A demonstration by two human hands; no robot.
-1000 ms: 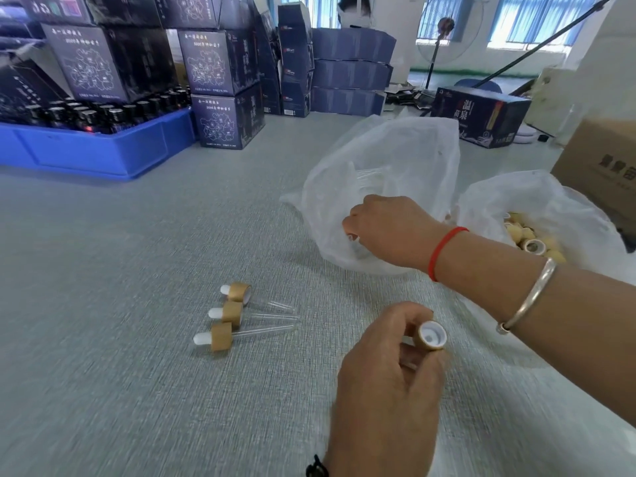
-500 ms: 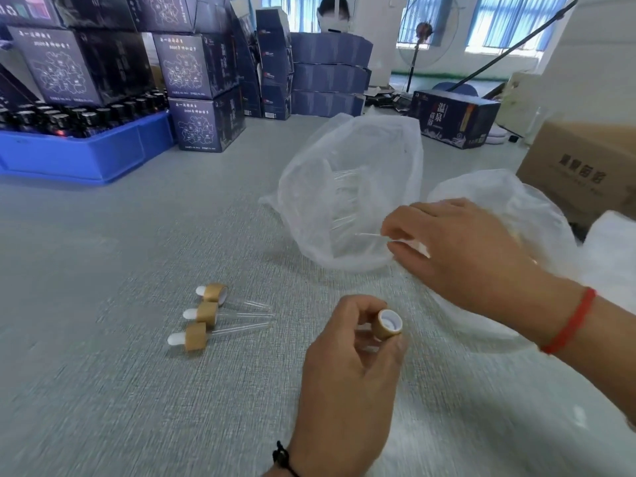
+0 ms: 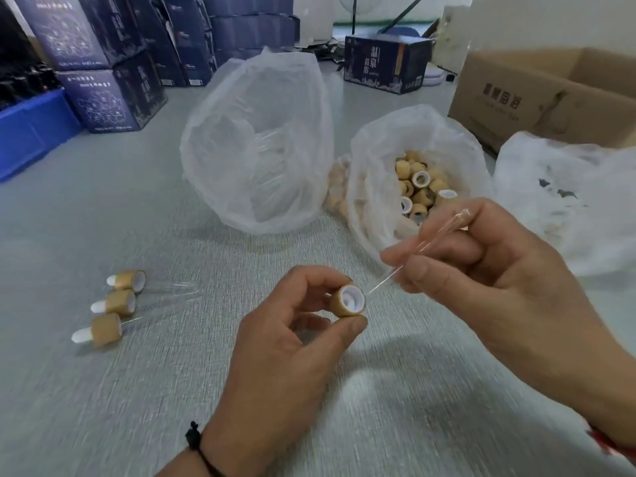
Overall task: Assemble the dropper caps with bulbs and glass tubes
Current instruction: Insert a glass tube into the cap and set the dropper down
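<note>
My left hand [image 3: 275,352] pinches tan bamboo-look dropper cap [image 3: 347,301]; my right hand [image 3: 481,270] pinches clear glass tube [image 3: 426,244], tip just beside cap's white opening.

Matt wood-look cap [image 3: 347,302], clear glossy glass tube [image 3: 426,243], translucent crinkled plastic bags [image 3: 256,139].

Open table [image 3: 103,407] front-left; three finished droppers [image 3: 110,306] left; bags [image 3: 256,146] block behind.
</note>
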